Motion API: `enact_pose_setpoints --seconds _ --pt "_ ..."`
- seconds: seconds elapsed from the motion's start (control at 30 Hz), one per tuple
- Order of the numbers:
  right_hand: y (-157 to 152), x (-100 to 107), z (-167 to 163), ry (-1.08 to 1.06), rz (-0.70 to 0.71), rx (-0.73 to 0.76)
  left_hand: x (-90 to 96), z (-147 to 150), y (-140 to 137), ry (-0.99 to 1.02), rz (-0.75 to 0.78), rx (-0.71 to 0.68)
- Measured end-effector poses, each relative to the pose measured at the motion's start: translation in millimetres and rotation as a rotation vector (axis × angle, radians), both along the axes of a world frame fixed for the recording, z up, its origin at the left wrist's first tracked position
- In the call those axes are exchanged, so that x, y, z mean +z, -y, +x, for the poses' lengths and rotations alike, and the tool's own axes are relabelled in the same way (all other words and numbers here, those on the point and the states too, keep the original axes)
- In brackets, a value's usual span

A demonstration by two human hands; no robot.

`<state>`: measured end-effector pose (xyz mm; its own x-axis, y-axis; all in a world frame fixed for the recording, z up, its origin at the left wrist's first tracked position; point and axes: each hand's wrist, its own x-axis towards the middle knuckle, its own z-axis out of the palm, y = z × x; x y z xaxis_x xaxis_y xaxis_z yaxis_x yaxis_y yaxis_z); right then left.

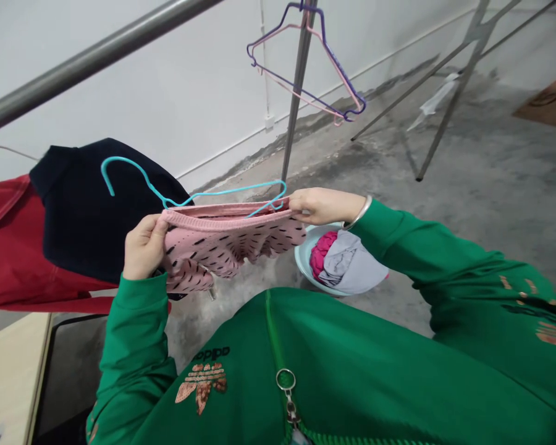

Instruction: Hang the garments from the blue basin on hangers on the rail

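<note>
A pink knit garment (231, 241) with dark dashes is stretched between my hands, its ribbed edge uppermost. My left hand (144, 244) pinches the left end of that edge between thumb and fingers. At the opposite end, my right hand (322, 206) has its fingers closed on the edge. A turquoise hanger (222, 193) sits partly inside the garment's opening, its hook sticking up to the left near my left hand. The hanger's lower part is hidden by the fabric.
A purple hanger (327, 43) and a pink hanger (278, 32) hang by a metal pole (296, 93). Left are a dark garment (92, 210) and a red garment (9, 247). A light-blue basin (303, 262) holds clothes on the floor. A metal rail (88, 59) crosses upper left.
</note>
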<state>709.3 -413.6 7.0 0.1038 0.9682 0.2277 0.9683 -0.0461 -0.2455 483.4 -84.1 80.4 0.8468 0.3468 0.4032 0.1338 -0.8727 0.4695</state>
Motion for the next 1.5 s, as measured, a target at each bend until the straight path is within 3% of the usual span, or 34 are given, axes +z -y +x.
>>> enact_pose_setpoints --seconds 0.13,0.2,0.3,0.37,0.5,0.63,0.77,1.07,1.17,1.3,1.37,1.5 --pt "0 8 -2 -0.005 0.11 -0.105 -8.2 1 2 -0.044 0.178 0.015" --pt "1 17 -12 -0.054 0.179 -0.041 -12.8 3 7 -0.025 0.266 0.068" --pt "6 29 -24 -0.173 0.284 0.117 -17.8 5 14 0.05 0.224 0.088" --pt "10 30 -24 -0.183 0.356 0.063 -18.1 6 15 0.078 0.151 0.062" --pt "5 9 -9 -0.037 0.327 -0.18 -12.8 3 13 0.063 0.102 0.014" --pt "-13 -17 -2 0.097 0.277 -0.232 -7.2 0 15 0.014 0.078 -0.04" --pt "-26 -23 -6 0.183 0.343 -0.234 -5.9 0 22 -0.053 0.052 -0.076" --pt "-71 -2 -41 0.181 0.374 -0.194 -26.2 18 42 -0.128 0.092 -0.238" --pt "-69 13 -39 0.143 0.408 -0.225 -29.9 13 27 -0.137 0.125 -0.216" --pt "-48 34 -21 0.023 0.538 -0.299 -37.4 -5 -14 -0.099 0.196 -0.116" --pt "-40 40 -15 -0.025 0.559 -0.285 -42.2 -12 -28 -0.108 0.238 -0.138" --pt "-40 45 -14 -0.077 0.571 -0.241 -46.3 -8 -23 -0.049 0.321 -0.169"
